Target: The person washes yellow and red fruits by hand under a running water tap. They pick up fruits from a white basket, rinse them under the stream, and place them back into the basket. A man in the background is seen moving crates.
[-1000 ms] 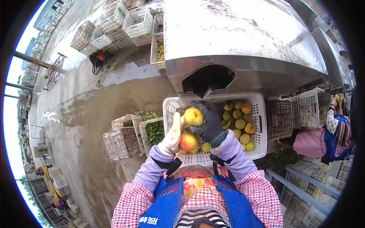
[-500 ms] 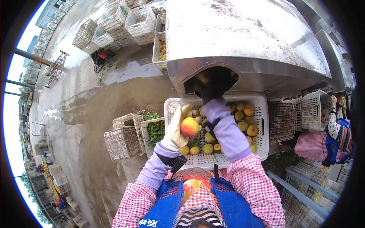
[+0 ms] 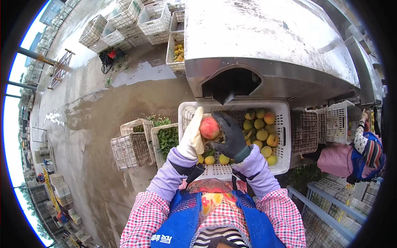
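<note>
A red peach is held over the white plastic crate in front of me. My left hand, in a cream glove, grips it from the left. On its other side my right hand, in a black glove, curves its fingers and thumb around the fruit. Below lie several yellow-green peaches in the crate, mostly on the right. Part of the crate's inside is hidden by my hands. Just beyond the crate, a dark opening is cut in the front of a metal machine.
Crates with leafy greens stand left of my crate. A brown crate and white crates adjoin it on the right. Stacked crates stand far left on wet ground. Another person is at the right; a blue rail runs nearby.
My right hand has come back from the machine's opening to the peach in my left hand. The peach has turned, showing more red.
</note>
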Demonstrator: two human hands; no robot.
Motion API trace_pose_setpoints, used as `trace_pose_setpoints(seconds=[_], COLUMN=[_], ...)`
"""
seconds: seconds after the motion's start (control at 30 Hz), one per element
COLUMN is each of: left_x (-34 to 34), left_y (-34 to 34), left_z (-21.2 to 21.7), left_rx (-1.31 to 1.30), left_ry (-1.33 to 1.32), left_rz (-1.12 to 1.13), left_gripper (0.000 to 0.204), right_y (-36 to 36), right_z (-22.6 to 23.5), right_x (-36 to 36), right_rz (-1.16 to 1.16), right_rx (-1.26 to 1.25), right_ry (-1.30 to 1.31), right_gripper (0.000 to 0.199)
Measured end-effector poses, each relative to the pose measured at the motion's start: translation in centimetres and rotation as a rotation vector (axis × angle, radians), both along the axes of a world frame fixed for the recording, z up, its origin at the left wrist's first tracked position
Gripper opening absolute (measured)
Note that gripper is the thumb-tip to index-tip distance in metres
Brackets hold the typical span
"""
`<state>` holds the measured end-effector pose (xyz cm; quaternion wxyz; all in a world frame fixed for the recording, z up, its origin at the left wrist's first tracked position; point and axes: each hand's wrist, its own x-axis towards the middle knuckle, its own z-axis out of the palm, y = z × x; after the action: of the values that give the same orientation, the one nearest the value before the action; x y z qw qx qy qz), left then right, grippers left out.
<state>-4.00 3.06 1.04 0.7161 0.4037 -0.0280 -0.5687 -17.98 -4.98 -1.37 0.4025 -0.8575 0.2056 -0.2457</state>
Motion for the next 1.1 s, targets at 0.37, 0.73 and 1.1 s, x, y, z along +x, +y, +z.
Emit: trace_pose_setpoints(seconds=[0.37, 0.73, 1.1], left_x=[-0.5, -0.2, -10.4], left_y=[0.8, 2.2, -5.3], left_z=[-2.5, -7.9, -30.3], left_rx=[0.225, 0.199, 1.079], left_ry=[-0.43, -0.082, -1.016], left_rz=[0.08, 0.041, -0.334], left_gripper=[0.057, 0.069, 0.1], right_y=[-7.1, -9.2, -7.2], right_z=[-4.2, 1.1, -24.2], right_x=[6.1, 6.7, -7.6], right_rz=[-0.545, -0.506, -0.239], right_rx=[-0.43, -0.178, 0.105], right_ry=[-0.003, -0.297, 0.93], right_gripper=[0.062, 0.031, 0.038])
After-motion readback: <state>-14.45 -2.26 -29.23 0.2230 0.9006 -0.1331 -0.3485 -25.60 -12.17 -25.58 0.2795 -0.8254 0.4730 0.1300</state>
